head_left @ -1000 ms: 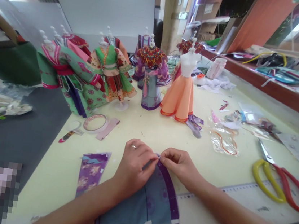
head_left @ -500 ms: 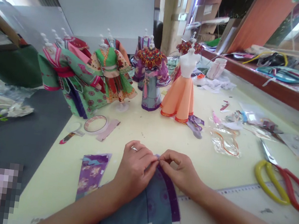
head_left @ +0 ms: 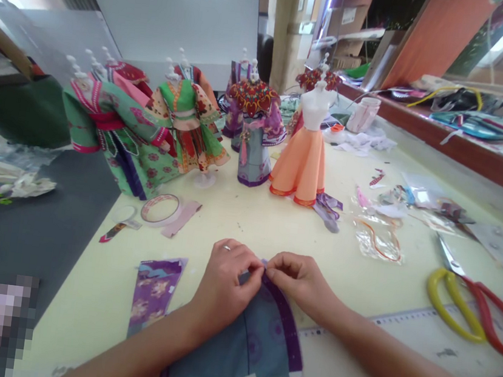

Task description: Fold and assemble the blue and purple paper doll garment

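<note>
A blue-grey fabric piece (head_left: 222, 356) with a dark purple border (head_left: 292, 328) lies on the table in front of me. Thumb and forefinger of my left hand (head_left: 228, 280) pinch its top edge; a ring shows on one finger. Close beside, on the right, my right hand (head_left: 302, 280) pinches the same edge near the start of the purple border. The fingertips of both hands almost meet, and whether anything small sits between them is hidden. Left of my left hand lies a purple patterned fabric piece (head_left: 156, 290), partly covered by my forearm.
Dressed miniature mannequins stand at the back, among them one in an orange skirt (head_left: 302, 167). A roll of tape (head_left: 159, 222) lies at left. Scissors (head_left: 457, 302) with yellow and red handles and a ruler (head_left: 394, 316) lie at right. A plastic bag (head_left: 378, 238) rests behind them.
My left thumb and fingers have bent a little, opening a gap between thumb and palm. Both hands keep pinching the fabric edge at nearly the same place.
</note>
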Motion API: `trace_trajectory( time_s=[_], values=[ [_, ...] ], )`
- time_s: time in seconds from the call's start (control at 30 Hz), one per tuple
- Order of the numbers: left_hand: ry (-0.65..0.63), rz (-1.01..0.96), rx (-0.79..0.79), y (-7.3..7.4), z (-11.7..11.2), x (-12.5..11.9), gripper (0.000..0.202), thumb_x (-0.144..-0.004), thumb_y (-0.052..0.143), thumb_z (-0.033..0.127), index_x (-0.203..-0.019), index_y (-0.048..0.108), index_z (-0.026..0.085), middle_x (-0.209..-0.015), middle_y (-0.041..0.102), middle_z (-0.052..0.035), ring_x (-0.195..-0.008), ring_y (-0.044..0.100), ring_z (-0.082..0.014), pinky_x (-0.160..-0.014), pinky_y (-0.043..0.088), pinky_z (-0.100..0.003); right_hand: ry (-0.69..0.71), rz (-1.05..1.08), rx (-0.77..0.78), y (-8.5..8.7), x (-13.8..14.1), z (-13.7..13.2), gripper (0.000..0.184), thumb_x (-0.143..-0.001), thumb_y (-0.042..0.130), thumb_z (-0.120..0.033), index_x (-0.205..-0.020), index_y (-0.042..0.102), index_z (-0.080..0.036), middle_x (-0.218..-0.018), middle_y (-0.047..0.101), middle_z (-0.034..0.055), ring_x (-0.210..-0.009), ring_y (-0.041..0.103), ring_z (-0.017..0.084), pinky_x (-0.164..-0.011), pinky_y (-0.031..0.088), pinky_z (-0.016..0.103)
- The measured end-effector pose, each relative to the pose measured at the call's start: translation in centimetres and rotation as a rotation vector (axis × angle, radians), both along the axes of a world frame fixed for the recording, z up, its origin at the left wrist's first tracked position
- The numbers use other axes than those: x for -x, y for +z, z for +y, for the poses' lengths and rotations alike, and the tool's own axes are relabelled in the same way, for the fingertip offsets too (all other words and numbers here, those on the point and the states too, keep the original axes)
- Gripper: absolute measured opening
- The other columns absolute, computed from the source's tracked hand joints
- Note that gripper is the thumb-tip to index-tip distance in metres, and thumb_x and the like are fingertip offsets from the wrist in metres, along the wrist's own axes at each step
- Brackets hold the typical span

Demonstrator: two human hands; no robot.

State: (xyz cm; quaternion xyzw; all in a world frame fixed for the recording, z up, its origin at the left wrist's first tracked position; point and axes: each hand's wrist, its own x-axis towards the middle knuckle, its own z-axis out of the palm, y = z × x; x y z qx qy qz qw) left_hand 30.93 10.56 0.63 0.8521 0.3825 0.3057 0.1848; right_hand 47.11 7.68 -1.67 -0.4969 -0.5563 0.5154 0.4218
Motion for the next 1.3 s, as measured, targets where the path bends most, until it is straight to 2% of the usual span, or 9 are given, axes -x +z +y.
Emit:
trace_trajectory(
  time_s=[0.23,0.63,1.03,1.3],
  values=[
    [0.033,-0.075,0.223,0.08,0.10,0.08,0.014,-0.076,0.053,0.012,-0.063,0.054,0.018,-0.064,0.057,0.0027,-0.070,0.050,-0.0141,-0.074,0.036,-0.032,0.031,0.125,0.088,-0.14,-0.29,0.10,0.013,-0.077,0.059,-0.029,-0.073,0.061,-0.016,-0.066,0.057,-0.0016,-0.060,0.048,0.010,-0.057,0.037,0.022],
    [0.076,-0.150,0.425,0.62,0.22,-0.07,0.012,-0.074,0.053,0.013,-0.063,0.055,0.017,-0.065,0.057,0.0012,-0.069,0.053,-0.0142,-0.069,0.040,-0.029,0.045,0.194,0.166,0.33,-0.28,0.26,0.016,-0.075,0.062,-0.032,-0.074,0.061,-0.016,-0.066,0.055,-0.0019,-0.060,0.046,0.010,-0.057,0.036,0.022],
    [0.080,-0.143,0.429,0.55,0.17,-0.07,0.012,-0.075,0.053,0.014,-0.063,0.055,0.017,-0.066,0.056,0.0010,-0.070,0.053,-0.0143,-0.069,0.041,-0.029,0.049,0.181,0.152,0.30,-0.18,0.26,0.015,-0.075,0.061,-0.031,-0.074,0.060,-0.016,-0.064,0.054,-0.0023,-0.059,0.045,0.010,-0.056,0.034,0.022],
    [0.024,-0.075,0.231,0.29,0.23,0.13,0.013,-0.076,0.053,0.014,-0.064,0.055,0.018,-0.063,0.057,0.0020,-0.069,0.051,-0.0146,-0.073,0.038,-0.032,0.016,0.017,0.008,-0.09,0.01,0.14,0.012,-0.077,0.056,-0.027,-0.073,0.059,-0.017,-0.064,0.056,-0.0013,-0.059,0.048,0.012,-0.054,0.037,0.022]
  ],
)
